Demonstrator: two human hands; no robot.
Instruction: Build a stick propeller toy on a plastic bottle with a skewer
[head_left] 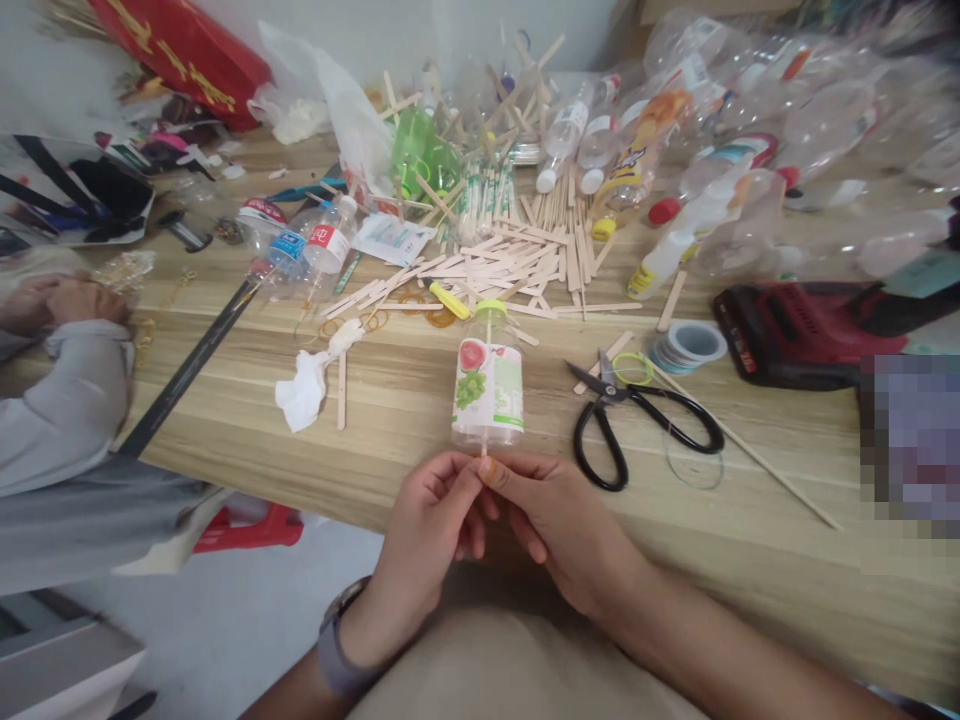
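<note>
A small clear plastic bottle (511, 385) with a lime-green cap and a fruit-printed label is right in front of me, cap end away. A thin wooden stick (485, 449) runs along the bottle's length and pokes out at its near end. My left hand (439, 500) and my right hand (559, 515) meet there, thumbs and fingers pinched together on that stick's end. Whether the stick passes through the bottle or over it is hard to tell. To the right of the bottle lie black-handled scissors (616, 393), blades partly apart.
Wooden craft sticks (517, 262) are heaped behind the bottle, beside a yellow utility knife (448, 299). Many empty bottles (817, 120) crowd the back right. A red cordless drill (810, 330) and a tape roll (688, 346) lie right. At left rest another person's hands (79, 298).
</note>
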